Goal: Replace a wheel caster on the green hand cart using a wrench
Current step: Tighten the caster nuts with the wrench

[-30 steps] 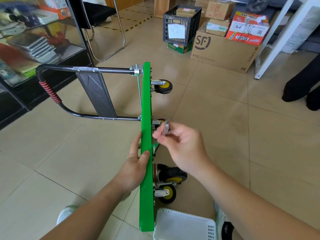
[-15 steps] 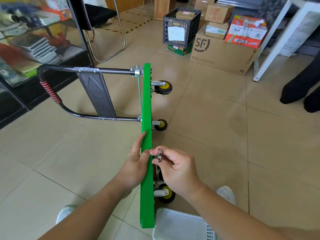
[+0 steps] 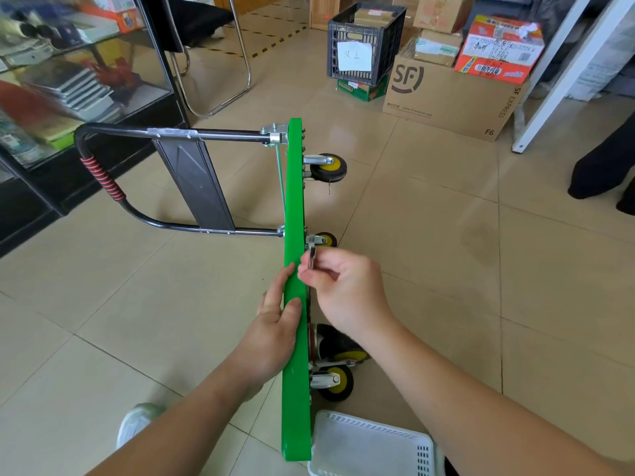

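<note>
Left hand [image 3: 275,324] grips the upended green cart [image 3: 294,269]; right hand [image 3: 340,286] pinches a wrench [image 3: 312,254] beside its deck. Steady bracing and square seating on the fastener should prevent slipping.

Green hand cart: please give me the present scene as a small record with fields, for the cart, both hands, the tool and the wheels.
cart: green hand cart stands on its edge on the tiled floor, black handle out to the left
left hand: left hand grips the deck edge
right hand: right hand pinches a small metal wrench at the underside
wheels: yellow-hubbed casters on the right face
nearby: white basket at the cart's near end
</note>
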Motion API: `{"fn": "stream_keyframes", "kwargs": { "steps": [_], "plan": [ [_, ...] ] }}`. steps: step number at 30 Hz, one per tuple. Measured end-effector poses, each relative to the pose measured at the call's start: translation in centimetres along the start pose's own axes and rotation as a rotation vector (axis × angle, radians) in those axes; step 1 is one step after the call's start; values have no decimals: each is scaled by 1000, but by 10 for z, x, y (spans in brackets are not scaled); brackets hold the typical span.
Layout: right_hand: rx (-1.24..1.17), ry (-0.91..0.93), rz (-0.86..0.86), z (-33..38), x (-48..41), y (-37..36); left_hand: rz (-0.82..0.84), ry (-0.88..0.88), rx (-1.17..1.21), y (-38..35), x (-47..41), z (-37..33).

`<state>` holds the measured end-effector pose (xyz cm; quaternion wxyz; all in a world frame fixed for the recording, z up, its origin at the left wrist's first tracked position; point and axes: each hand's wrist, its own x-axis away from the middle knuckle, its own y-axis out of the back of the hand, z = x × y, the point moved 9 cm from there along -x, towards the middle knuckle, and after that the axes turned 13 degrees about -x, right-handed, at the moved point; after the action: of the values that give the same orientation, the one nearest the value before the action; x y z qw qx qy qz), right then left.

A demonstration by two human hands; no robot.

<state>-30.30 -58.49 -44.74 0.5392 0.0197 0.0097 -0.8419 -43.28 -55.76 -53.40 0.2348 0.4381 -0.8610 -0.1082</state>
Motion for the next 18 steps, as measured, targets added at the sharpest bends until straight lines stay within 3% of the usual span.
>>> {"fn": "stream_keyframes", "kwargs": {
  "steps": [5, 11, 15, 18],
  "plan": [
    [73, -184, -120, -16, -42, 9, 11, 1, -6, -1, -1, 2],
    [45, -311, -17, -28, -62, 10, 21, -6, 13, -1, -3, 3],
    [-111, -224, -6, -4, -51, 17, 36, 0, 32, -2, -1, 3],
    [-84, -62, 24, 26, -34, 22, 30, 10, 34, -1, -1, 2]
  ]
}}
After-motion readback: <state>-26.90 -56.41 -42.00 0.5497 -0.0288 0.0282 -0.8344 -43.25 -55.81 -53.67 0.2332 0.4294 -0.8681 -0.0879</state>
